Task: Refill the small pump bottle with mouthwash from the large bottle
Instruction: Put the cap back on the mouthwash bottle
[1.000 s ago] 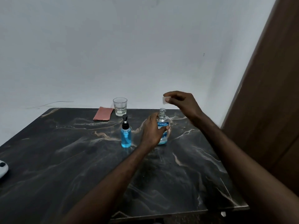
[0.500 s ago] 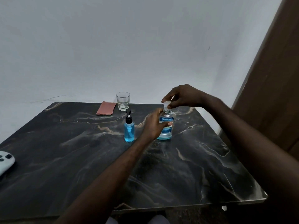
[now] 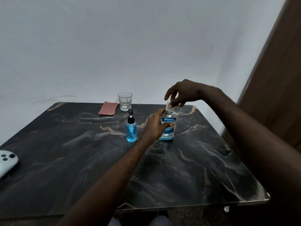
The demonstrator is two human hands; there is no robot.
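Observation:
The large mouthwash bottle (image 3: 169, 128), clear with a blue label and a little blue liquid at the bottom, stands upright on the dark marble table (image 3: 81, 160). My left hand (image 3: 155, 124) grips its body from the left. My right hand (image 3: 180, 93) pinches the clear cap (image 3: 169, 107) sitting on the bottle's neck. The small pump bottle (image 3: 131, 128), filled with blue liquid and topped by a black pump, stands just left of the large bottle, untouched.
A clear drinking glass (image 3: 125, 101) and a folded pink cloth (image 3: 108, 108) sit at the table's far edge. A white controller (image 3: 6, 162) lies at the left edge. A wooden door (image 3: 273, 79) stands on the right.
My right hand brought the cap down from above onto the large bottle's neck and now pinches it there. My left hand kept its grip on the bottle.

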